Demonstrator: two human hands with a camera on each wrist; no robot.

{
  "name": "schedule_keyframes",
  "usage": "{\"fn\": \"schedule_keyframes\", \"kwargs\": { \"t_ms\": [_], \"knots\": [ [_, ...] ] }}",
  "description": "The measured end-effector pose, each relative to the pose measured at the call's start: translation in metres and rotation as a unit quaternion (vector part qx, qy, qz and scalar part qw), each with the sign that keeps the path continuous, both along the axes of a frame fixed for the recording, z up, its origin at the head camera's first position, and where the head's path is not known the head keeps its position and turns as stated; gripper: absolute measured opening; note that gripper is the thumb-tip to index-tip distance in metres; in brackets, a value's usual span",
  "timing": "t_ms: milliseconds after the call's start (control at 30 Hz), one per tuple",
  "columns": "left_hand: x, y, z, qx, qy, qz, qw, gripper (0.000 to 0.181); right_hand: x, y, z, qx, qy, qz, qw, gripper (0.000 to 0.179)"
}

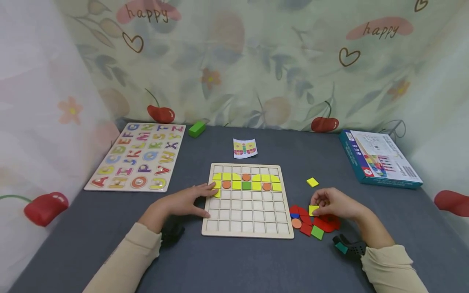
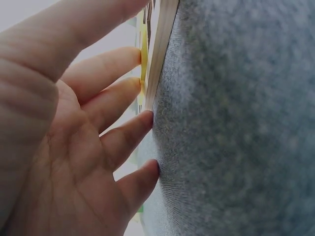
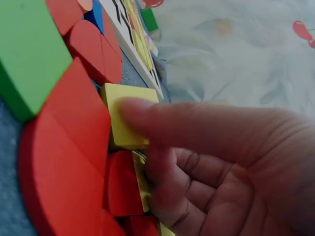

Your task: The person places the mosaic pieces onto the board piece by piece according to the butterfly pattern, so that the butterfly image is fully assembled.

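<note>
A wooden grid board lies flat in the middle of the table, its upper rows partly filled with yellow, orange and green tiles. My left hand rests at its left edge with fingers extended; in the left wrist view, fingertips touch a yellow tile and the board's side. To the right of the board, my right hand pinches a yellow square tile between thumb and fingers, over a pile of red pieces. A green tile and an orange round tile lie in that pile.
Beyond the right hand lies a loose yellow tile. A picture card is behind the board. An alphabet puzzle and green block stand back left; a box lies back right.
</note>
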State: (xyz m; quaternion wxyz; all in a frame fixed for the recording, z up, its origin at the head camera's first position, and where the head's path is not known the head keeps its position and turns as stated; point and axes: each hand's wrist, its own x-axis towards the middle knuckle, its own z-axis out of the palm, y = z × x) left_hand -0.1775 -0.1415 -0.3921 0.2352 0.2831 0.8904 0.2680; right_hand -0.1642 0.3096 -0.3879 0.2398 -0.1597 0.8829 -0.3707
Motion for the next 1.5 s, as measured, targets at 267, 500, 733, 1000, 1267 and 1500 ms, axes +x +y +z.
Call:
{"fn": "schedule_keyframes", "kwargs": {
  "t_ms": [267, 500, 733, 1000, 1267, 1500],
  "knots": [
    [0.0, 0.001, -0.001, -0.002, -0.003, 0.006, 1.0, 0.077, -0.011, -0.006, 0.004, -0.051, -0.02, -0.009, 0.9985, 0.03],
    [0.0, 0.002, 0.0, -0.004, -0.003, 0.005, 1.0, 0.078, -0.027, -0.038, 0.005, -0.071, -0.022, -0.002, 0.9972, 0.026],
    [-0.001, 0.003, -0.002, -0.004, 0.0, 0.0, 1.0, 0.078, -0.042, -0.08, 0.003, -0.088, -0.026, 0.016, 0.9957, 0.023],
    [-0.002, 0.001, -0.004, -0.002, 0.0, 0.002, 1.0, 0.078, -0.057, -0.127, 0.005, -0.116, -0.013, 0.023, 0.9929, 0.018],
    [-0.002, 0.001, -0.003, -0.002, -0.003, 0.002, 1.0, 0.078, -0.065, -0.174, 0.0, -0.142, -0.036, 0.012, 0.9891, 0.014],
    [-0.002, 0.001, -0.002, 0.007, 0.002, -0.005, 1.0, 0.077, -0.069, -0.206, -0.004, -0.137, -0.016, 0.028, 0.9901, 0.013]
  ]
}}
